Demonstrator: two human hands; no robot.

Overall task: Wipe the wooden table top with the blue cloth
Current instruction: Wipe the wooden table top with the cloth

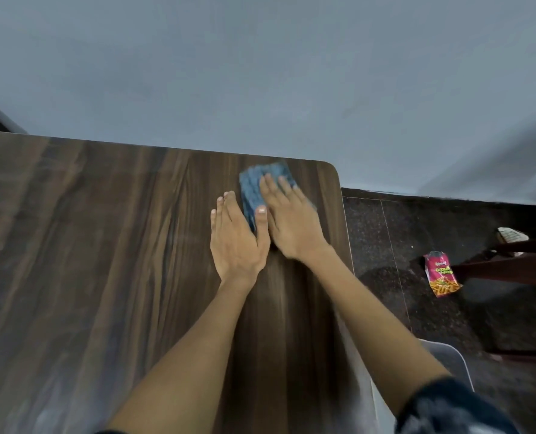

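A folded blue cloth (255,189) lies on the dark wooden table top (104,245), close to its far right corner. My right hand (291,220) is pressed flat on the cloth, fingers spread toward the wall, and covers its right part. My left hand (237,239) rests flat on the wood just left of the cloth, fingers together; its thumb lies over the cloth's near left edge. Both forearms stretch out from the bottom of the view.
A blue-grey wall (260,73) stands right behind the table's far edge. Right of the table is dark speckled floor (401,308) with a red snack packet (441,273) on it, a dark wooden chair (517,264) beside that, and a pale seat edge (448,358) near my right arm.
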